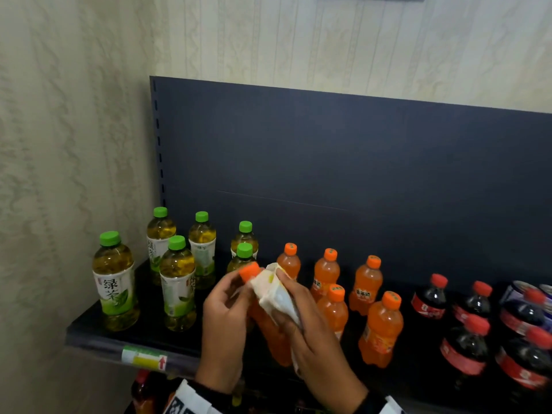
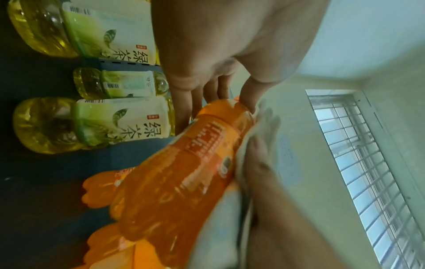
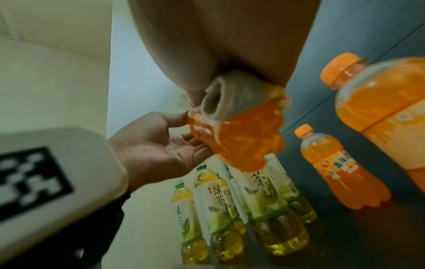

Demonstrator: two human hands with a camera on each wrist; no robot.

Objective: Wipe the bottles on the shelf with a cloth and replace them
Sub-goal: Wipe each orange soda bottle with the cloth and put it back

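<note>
I hold an orange soda bottle (image 1: 270, 339) tilted above the front of the dark shelf (image 1: 98, 339). My left hand (image 1: 236, 294) pinches its neck just below the orange cap (image 1: 249, 271). In the right wrist view the left hand's (image 3: 165, 143) thumb touches the cap end and the fingers lie under the bottle (image 3: 241, 142). My right hand (image 1: 301, 321) grips a white cloth (image 1: 274, 294) wrapped round the bottle's upper body. The left wrist view shows the bottle (image 2: 174, 182) with the cloth (image 2: 264, 127) pressed along its side. Much of the label is hidden by the cloth.
Several green tea bottles (image 1: 115, 282) stand at the shelf's left. Orange soda bottles (image 1: 380, 330) stand in the middle, cola bottles (image 1: 466, 348) and cans (image 1: 519, 291) at the right. A dark back panel (image 1: 328, 159) rises behind. A wall runs close on the left.
</note>
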